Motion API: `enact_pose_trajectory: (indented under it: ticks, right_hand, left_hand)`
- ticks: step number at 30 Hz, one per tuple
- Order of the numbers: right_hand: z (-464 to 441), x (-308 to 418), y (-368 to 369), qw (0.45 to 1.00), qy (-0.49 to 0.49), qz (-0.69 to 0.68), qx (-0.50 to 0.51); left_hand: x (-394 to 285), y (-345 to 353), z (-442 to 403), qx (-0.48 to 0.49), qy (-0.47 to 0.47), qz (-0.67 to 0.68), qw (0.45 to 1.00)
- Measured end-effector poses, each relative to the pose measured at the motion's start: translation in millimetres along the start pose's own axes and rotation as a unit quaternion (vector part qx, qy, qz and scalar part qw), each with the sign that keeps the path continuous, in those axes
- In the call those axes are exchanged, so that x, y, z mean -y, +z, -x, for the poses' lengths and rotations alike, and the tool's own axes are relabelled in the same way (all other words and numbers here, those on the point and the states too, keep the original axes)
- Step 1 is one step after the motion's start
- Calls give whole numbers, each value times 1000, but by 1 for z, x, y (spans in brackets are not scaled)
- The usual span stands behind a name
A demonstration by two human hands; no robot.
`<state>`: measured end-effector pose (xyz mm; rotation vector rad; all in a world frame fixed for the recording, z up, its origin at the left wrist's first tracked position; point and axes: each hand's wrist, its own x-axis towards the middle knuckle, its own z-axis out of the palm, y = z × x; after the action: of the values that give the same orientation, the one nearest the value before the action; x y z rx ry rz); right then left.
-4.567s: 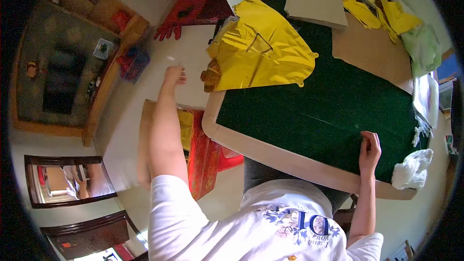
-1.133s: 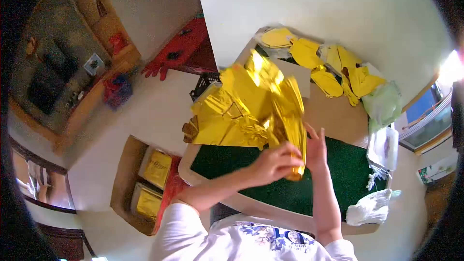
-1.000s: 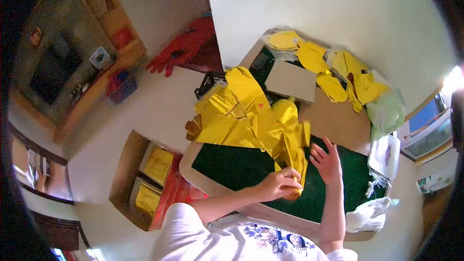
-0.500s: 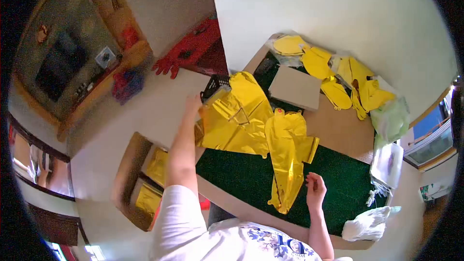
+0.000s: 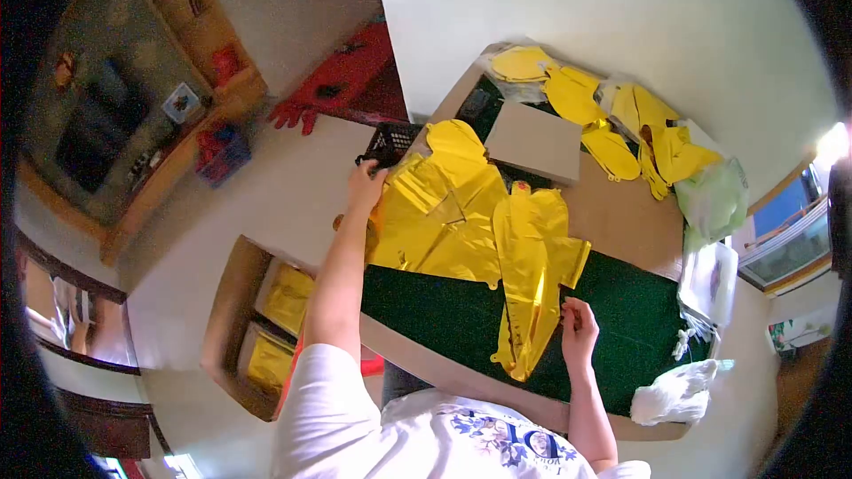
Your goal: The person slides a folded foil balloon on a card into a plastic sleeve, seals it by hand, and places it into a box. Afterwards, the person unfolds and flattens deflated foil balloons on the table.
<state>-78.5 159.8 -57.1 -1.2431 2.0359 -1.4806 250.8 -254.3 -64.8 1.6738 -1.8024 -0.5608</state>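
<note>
My left hand (image 5: 365,188) reaches far forward to the near corner of a black plastic basket (image 5: 393,144), its fingers apart at the rim. Beside it lies a wide gold foil sheet, which looks like a flat foil balloon (image 5: 439,231), with crease marks in its middle. A narrower gold foil balloon (image 5: 530,275) overlaps its right side and points toward me, with a small tab on its edge. My right hand (image 5: 579,330) hovers over the dark green mat (image 5: 621,310), just right of the narrow balloon. Its fingers are loosely bent, the thumb apart, with nothing visible in them.
A cardboard box (image 5: 534,142) lies behind the balloons. More yellow foil pieces (image 5: 612,115) run along the wall. Plastic bags (image 5: 714,204) hang at the right, and a white bag (image 5: 674,393) lies at the near right corner. An open carton (image 5: 240,328) with gold foil stands at left.
My left hand has moved forward to the basket's corner, and its fingers are now clearer. The right hand stays beside the narrow balloon. The whole view has shifted slightly.
</note>
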Motion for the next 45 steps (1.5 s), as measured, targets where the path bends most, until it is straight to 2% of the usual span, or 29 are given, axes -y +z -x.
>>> enact_pose_trajectory:
  ticks: [3, 5, 7, 8, 9, 11, 12, 14, 15, 16, 18, 19, 21, 22, 23, 26, 27, 28, 30, 31, 34, 35, 36, 38, 39, 40, 42, 43, 45]
  right_hand:
    - [0, 11, -4, 992, 92, -88, -11]
    - [1, 10, -8, 991, 105, -85, -23]
    - [-7, 18, -7, 985, 146, -80, -37]
    - [-17, 5, -6, 991, 117, -39, -48]
    - [-28, -7, -5, 994, 88, 2, -59]
    - [-59, -9, -1, 991, 101, 28, -77]
    - [-72, 4, -2, 981, 162, 88, -52]
    - [-88, -7, 2, 979, 149, 140, -2]
    - [-95, -5, 1, 979, 144, 142, 32]
    - [-99, -3, 2, 978, 139, 144, 67]
    - [-91, 7, -2, 983, 140, -76, 85]
    - [-87, 14, -6, 969, 136, -185, 94]
    - [-69, 47, -20, 921, 180, -340, 57]
    - [-59, 54, -27, 887, 201, -414, 38]
    - [-49, 44, -34, 873, 202, -443, 35]
    - [-22, 36, -40, 887, 177, -424, 50]
    - [-15, 36, -40, 898, 160, -395, 110]
    - [-16, 51, -40, 908, 100, -376, 157]
    - [-20, 63, -42, 887, 73, -411, 198]
    - [-19, 60, -41, 898, 83, -401, 164]
    - [-14, 40, -49, 944, 172, -282, 5]
    - [-16, 35, -47, 967, 143, -185, -104]
    - [-22, 38, -46, 959, 155, -189, -145]
    - [-25, 39, -49, 913, 270, -298, -71]
    - [-26, 32, -48, 907, 313, -283, 2]
    - [-26, 22, -45, 917, 272, -289, 49]
    - [-27, 9, -41, 927, 233, -293, -12]
    - [-28, 19, -44, 936, 176, -300, -58]
    - [-36, 43, -56, 952, 82, -258, -142]
  left_hand:
    - [-28, -9, 48, -181, 149, -96, 967]
    - [-64, -24, 111, -105, 251, -194, 943]
    - [-74, -15, 155, -7, 283, -257, 924]
    - [-74, -11, 167, 45, 297, -288, 909]
    - [-71, -8, 168, 46, 297, -293, 907]
    - [-63, -1, 163, 46, 300, -300, 904]
    - [-66, -2, 165, 61, 284, -297, 909]
    - [-80, -7, 165, 88, 257, -294, 916]
    - [-85, -4, 169, 31, 289, -249, 924]
    - [-91, 0, 175, 51, 267, -171, 947]
    - [-109, 8, 197, 95, 212, -14, 972]
    - [-125, 9, 211, 149, 134, 105, 974]
    - [-138, 29, 238, 210, 3, 321, 923]
    - [-147, 35, 247, 247, -84, 424, 867]
    - [-157, 36, 253, 298, -115, 448, 835]
    - [-186, 50, 273, 438, -227, 512, 703]
    - [-191, 64, 278, 474, -260, 531, 652]
    - [-196, 74, 282, 496, -283, 534, 624]
    - [-197, 87, 282, 551, -275, 579, 534]
    - [-199, 98, 290, 513, -274, 609, 540]
    - [-213, 103, 293, 538, -197, 662, 483]
    - [-219, 99, 295, 495, -260, 661, 501]
    - [-219, 104, 296, 494, -242, 666, 503]
    - [-215, 105, 298, 544, -239, 616, 517]
    - [-214, 105, 298, 550, -212, 599, 542]
    - [-214, 103, 297, 545, -217, 621, 520]
    - [-218, 95, 292, 533, -228, 663, 473]
    - [-226, 90, 286, 503, -256, 630, 533]
    - [-227, 73, 275, 410, -212, 653, 600]
